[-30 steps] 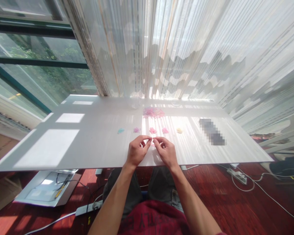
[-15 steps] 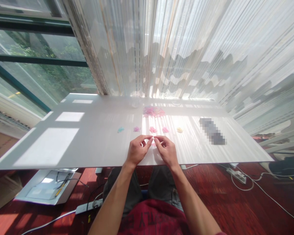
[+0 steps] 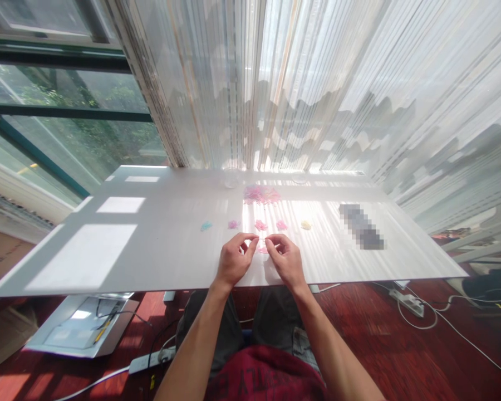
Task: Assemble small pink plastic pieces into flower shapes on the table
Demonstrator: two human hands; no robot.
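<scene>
Above the near part of the white table, my left hand [image 3: 236, 257] and my right hand [image 3: 283, 257] face each other, fingertips pinched. A thin, pale pinkish strand [image 3: 262, 239] seems to span the small gap between them; it is too small to name surely. Below it, partly hidden by the fingers, lies a little pink pile [image 3: 263, 250]. Beyond the hands runs a row of small piles of thin pieces: a teal pile [image 3: 206, 225], a purple-pink pile [image 3: 234, 224], a pink pile [image 3: 260, 225], another pink pile [image 3: 281, 225] and a yellow pile [image 3: 306, 225].
A larger mixed pink pile [image 3: 262, 194] lies farther back, near a clear round container [image 3: 231, 178]. A pixelated dark object [image 3: 362, 227] is on the right of the white table [image 3: 162, 250]. A curtain [image 3: 267, 83] hangs behind. Cables and a power strip [image 3: 150, 359] are on the floor.
The fingertips have moved slightly apart, widening the gap between my hands. The whole view has shifted down a little. The piles look the same.
</scene>
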